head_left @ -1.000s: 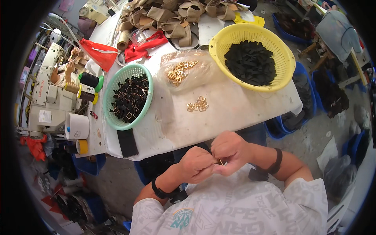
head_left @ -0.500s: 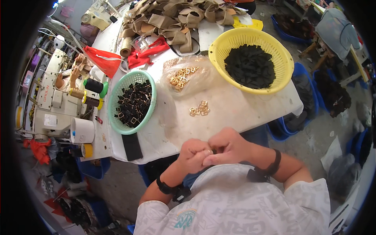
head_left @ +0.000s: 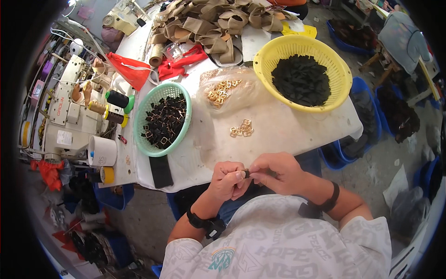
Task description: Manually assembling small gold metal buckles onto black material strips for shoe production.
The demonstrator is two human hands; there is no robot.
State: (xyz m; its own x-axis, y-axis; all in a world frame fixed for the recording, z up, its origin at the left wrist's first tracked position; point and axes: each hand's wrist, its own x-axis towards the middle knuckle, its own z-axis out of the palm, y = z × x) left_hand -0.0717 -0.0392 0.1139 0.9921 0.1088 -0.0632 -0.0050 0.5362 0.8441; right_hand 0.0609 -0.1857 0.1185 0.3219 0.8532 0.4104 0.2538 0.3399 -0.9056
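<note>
Now hands [head_left: 253,176] lower, strap piece [head_left: 246,174] pinched

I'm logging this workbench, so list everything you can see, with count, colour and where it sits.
Yellow basket: one, far right of the table, holding black fabric pieces.
Green basket: one, table's left, holding black pieces with buckles.
Clear bag of gold buckles: one, between the baskets.
Loose gold buckles: small cluster, table centre.
Tan straps: a heap, far edge.
Red cloth: one bundle, beside the straps.
Thread spools: several, left edge.
Sewing machine: one, white, far left.
Phone: one, black, near edge.
Left hand and right hand: together pinching a small dark piece, below the table's near edge.
</note>
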